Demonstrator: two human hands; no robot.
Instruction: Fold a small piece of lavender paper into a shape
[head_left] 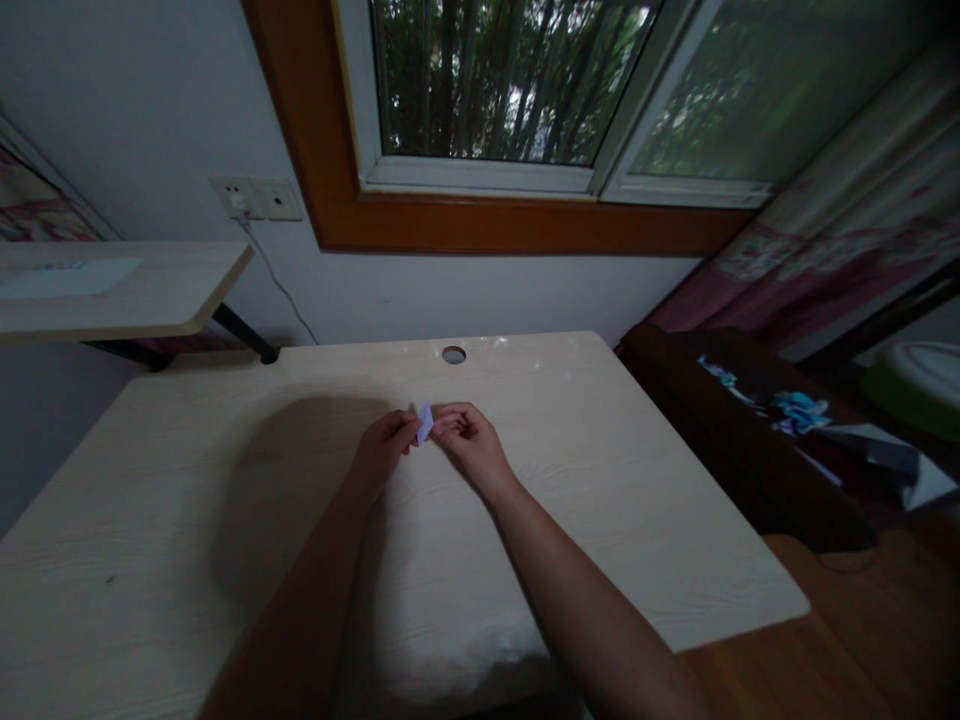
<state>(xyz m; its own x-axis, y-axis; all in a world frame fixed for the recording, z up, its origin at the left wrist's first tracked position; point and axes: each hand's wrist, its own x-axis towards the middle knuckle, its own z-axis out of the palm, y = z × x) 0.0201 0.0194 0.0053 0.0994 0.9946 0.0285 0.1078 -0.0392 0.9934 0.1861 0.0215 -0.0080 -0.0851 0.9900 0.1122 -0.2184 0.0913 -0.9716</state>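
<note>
A small folded piece of pale lilac paper (425, 423), pointed at top and bottom, is between my two hands above the desk. My left hand (385, 448) pinches its left edge between thumb and fingers. On the other side, my right hand (474, 440) has its fingertips closed at the paper's right edge, with the fingers bent. Exactly how the right fingertips grip the paper is too small to tell. Both forearms reach in from the near edge over the light wood-grain desk (600, 500).
A cable hole (454, 355) lies near the desk's back edge. At left, a raised shelf (165, 300) on black legs bears a sheet. A cord (281, 285) hangs from a wall socket (255, 198). Blue and white crumpled items (801, 410) lie on dark furniture at right.
</note>
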